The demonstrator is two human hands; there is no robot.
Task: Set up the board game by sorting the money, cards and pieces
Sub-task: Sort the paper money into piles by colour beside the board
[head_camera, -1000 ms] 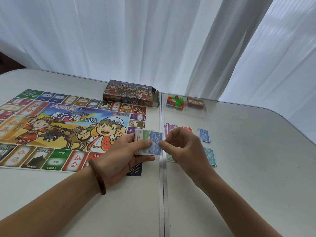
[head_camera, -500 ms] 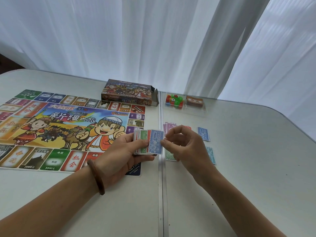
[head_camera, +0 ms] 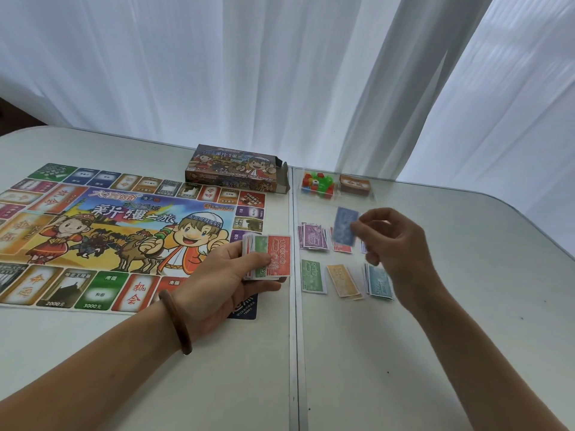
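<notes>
Blue note (head_camera: 344, 227), seemingly pinched by right hand (head_camera: 396, 247); left hand (head_camera: 222, 276) holds stack (head_camera: 275, 256).

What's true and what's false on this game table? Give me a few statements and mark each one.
1. The left hand holds a stack of bills with a red 10000 note on top. True.
2. The right hand holds nothing. False: it pinches a blue bill above the sorted piles.
3. A green 500 pile lies on the table, right of the board. True.
4. The game box lies in the middle of the board. False: it lies at the board's far edge, its end flap open.
</notes>
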